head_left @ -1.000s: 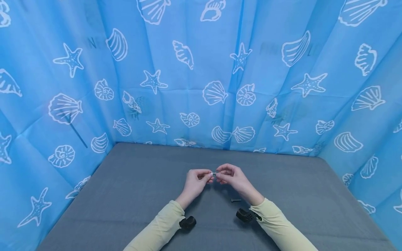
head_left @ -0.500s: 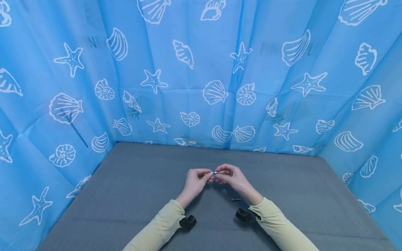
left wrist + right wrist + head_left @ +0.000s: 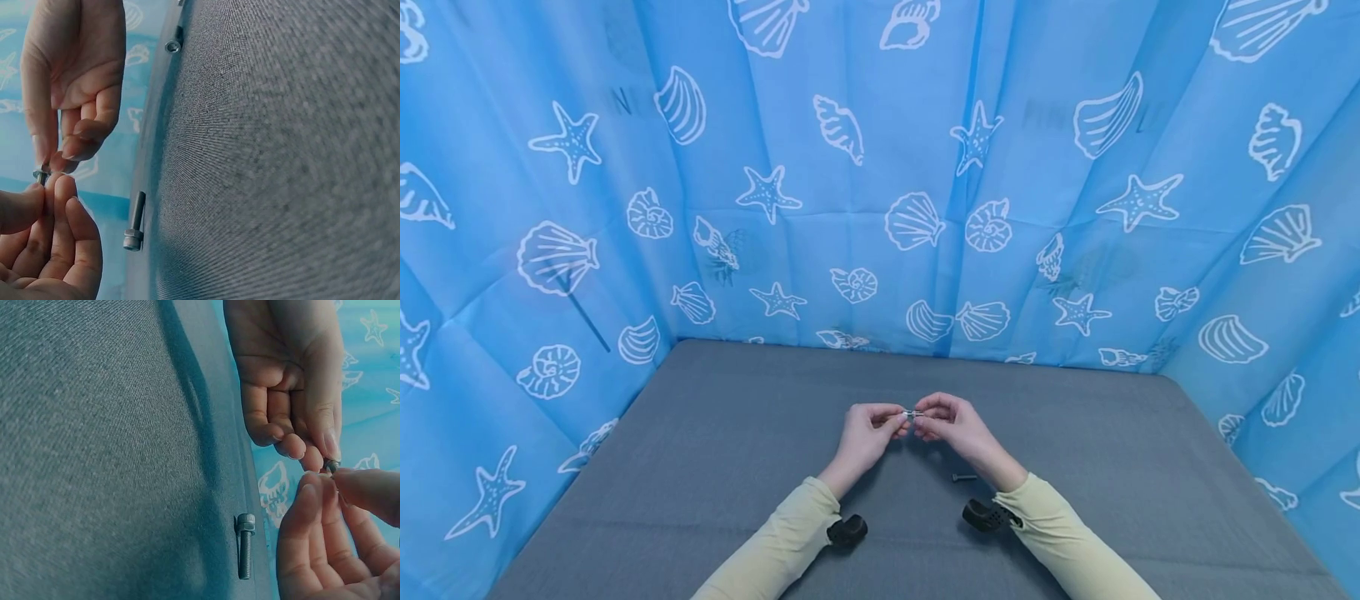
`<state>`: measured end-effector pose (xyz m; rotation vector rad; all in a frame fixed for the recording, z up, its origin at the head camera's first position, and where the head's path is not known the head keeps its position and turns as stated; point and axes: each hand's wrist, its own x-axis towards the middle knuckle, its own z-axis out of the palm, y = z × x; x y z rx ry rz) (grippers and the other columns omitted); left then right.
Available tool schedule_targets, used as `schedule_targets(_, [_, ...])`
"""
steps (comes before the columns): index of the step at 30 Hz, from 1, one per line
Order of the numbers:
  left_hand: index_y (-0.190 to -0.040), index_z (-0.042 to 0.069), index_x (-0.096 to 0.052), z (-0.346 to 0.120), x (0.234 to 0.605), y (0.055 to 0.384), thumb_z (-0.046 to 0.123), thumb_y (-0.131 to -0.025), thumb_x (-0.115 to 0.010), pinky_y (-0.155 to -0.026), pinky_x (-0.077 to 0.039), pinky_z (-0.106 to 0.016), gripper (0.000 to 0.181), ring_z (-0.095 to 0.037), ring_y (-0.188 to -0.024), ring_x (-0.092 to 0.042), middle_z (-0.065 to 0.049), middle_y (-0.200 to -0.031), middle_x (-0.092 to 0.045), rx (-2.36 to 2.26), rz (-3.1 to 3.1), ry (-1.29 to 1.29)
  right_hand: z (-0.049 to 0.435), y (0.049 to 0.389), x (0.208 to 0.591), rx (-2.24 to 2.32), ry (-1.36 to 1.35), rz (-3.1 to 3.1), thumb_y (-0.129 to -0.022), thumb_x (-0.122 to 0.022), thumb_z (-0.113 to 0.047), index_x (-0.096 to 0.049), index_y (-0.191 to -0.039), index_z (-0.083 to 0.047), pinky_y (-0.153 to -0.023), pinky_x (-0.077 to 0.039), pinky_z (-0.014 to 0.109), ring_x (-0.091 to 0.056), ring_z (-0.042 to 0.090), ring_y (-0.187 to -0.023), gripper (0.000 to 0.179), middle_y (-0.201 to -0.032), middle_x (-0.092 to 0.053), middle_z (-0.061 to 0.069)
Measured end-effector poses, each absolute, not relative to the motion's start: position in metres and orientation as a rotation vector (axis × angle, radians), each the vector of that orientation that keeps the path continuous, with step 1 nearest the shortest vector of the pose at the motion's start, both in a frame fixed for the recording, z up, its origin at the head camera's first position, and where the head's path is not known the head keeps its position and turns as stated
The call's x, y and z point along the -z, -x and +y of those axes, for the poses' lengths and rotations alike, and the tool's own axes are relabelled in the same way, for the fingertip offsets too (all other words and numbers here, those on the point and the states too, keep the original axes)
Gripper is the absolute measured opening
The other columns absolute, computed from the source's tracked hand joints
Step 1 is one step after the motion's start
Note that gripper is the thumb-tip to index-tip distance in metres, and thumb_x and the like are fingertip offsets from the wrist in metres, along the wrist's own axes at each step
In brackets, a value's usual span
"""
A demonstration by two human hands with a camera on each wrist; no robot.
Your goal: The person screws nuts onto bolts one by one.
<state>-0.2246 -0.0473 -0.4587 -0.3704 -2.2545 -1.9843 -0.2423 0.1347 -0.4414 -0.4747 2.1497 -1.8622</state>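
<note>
Both hands meet above the middle of the table. My left hand [image 3: 863, 440] pinches one end of a small metal bolt [image 3: 912, 414] between thumb and fingers. Opposite it, the thumb and fingertips of my right hand [image 3: 957, 429] pinch its other end. A wider metal ring, perhaps a nut or washer, shows on the bolt [image 3: 42, 175] in the left wrist view; fingertips hide much of the rest. Below the right hand a loose bolt [image 3: 964, 477] lies on its side. The right wrist view shows a loose bolt [image 3: 246, 547] with a ring under its head.
The grey cloth-covered table [image 3: 737, 433] stands against a blue curtain [image 3: 865, 183] printed with white shells and starfish. In the left wrist view, one loose bolt [image 3: 134, 225] lies near the hands and another [image 3: 174, 45] lies farther up. Black wrist cameras [image 3: 847, 532] hang from the sleeves.
Both hands stay almost in place. The right fingertips shift slightly around the held bolt, and its visible metal part looks a little different between frames. The loose bolt has not moved.
</note>
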Motion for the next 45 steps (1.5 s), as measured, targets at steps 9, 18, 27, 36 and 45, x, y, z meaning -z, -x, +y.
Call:
schedule_targets(9, [-0.100,-0.005,-0.071,-0.047,0.459,0.223,0.005,-0.091,-0.065,-0.065,-0.058,-0.025,0.015,-0.022,-0.075,-0.070,-0.011,-0.084,-0.071,1.983,-2.257,0.362,0.132,0.242,0.442,1.834,0.406,2.199,-0.097,-0.059,-0.021,-0.062,-0.105,0.009,-0.074,-0.057,0.045,-0.066,0.021,-0.077,0.031,-0.090,-0.068,0.016])
schedule_targets(18, [-0.102,-0.007,-0.070,-0.049,0.457,0.222,0.002,-0.090,-0.065,-0.066,-0.058,-0.027,0.016,-0.026,-0.077,-0.070,-0.014,-0.085,-0.071,1.995,-2.252,0.365,0.133,0.240,0.439,1.821,0.433,2.203,-0.093,-0.064,-0.015,-0.061,-0.110,0.008,-0.078,-0.055,0.048,-0.064,0.019,-0.082,0.029,-0.096,-0.066,0.020])
schedule_targets(27, [-0.102,-0.015,-0.066,-0.049,0.426,0.201,-0.005,-0.091,-0.060,-0.071,-0.058,-0.042,0.016,-0.041,-0.083,-0.067,-0.027,-0.089,-0.068,1.999,-2.253,0.405,0.132,0.239,0.439,1.832,0.457,2.186,-0.096,-0.060,-0.018,-0.062,-0.102,0.008,-0.070,-0.058,0.040,-0.065,0.017,-0.075,0.026,-0.088,-0.067,0.016])
schedule_targets(36, [-0.103,-0.015,-0.066,-0.050,0.422,0.197,-0.004,-0.092,-0.060,-0.074,-0.057,-0.045,0.017,-0.041,-0.084,-0.067,-0.027,-0.090,-0.068,1.985,-2.264,0.408,0.131,0.238,0.436,1.780,0.413,2.201,-0.097,-0.059,-0.021,-0.063,-0.103,0.009,-0.073,-0.057,0.040,-0.064,0.018,-0.077,0.031,-0.090,-0.067,0.016])
schedule_targets(45, [-0.103,-0.015,-0.066,-0.050,0.423,0.198,-0.004,-0.092,-0.060,-0.074,-0.057,-0.045,0.017,-0.043,-0.084,-0.066,-0.027,-0.090,-0.068,1.976,-2.258,0.400,0.131,0.242,0.439,1.848,0.468,2.183,-0.092,-0.065,-0.011,-0.059,-0.111,0.009,-0.081,-0.054,0.049,-0.066,0.024,-0.087,0.028,-0.099,-0.067,0.020])
